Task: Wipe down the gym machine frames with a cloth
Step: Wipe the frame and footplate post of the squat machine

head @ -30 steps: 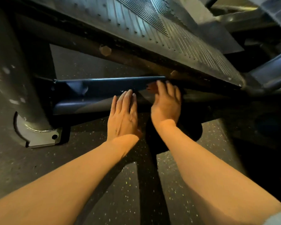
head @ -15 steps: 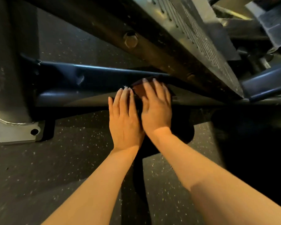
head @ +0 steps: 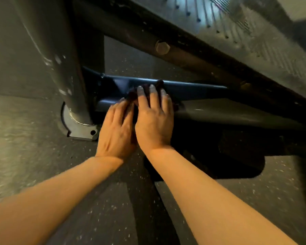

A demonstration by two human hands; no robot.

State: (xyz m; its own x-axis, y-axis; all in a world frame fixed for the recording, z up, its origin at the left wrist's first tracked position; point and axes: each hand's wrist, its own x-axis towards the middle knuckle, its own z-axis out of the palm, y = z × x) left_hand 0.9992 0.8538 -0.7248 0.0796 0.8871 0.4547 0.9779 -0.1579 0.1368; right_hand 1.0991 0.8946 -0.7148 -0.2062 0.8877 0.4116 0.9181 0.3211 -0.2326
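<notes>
Both hands are lying flat, fingers straight: the left hand [head: 116, 129] beside the right hand [head: 153, 124], which is pressing a dark crumpled cloth [head: 145, 92] onto the low blue steel frame bar [head: 193, 89]. The bar is running left-right, the grey post [head: 57, 68] lying just left.

A low bar [head: 193, 88] runs left to right just above the floor [head: 34, 156], its left end meeting the post [head: 57, 59], which stands on a foot plate [head: 78, 128] on the floor at the left. Above and in front of the bar, a beam [head: 184, 55] slants down from upper left to lower right, with a bolt [head: 162, 47] on its side and a ribbed plate [head: 254, 32] on top. The cloth [head: 145, 91] lies on the bar, just right of the post. The right hand [head: 154, 121] lies flat on the cloth; the left hand [head: 116, 131] lies beside it, touching it, between it and the foot plate.
</notes>
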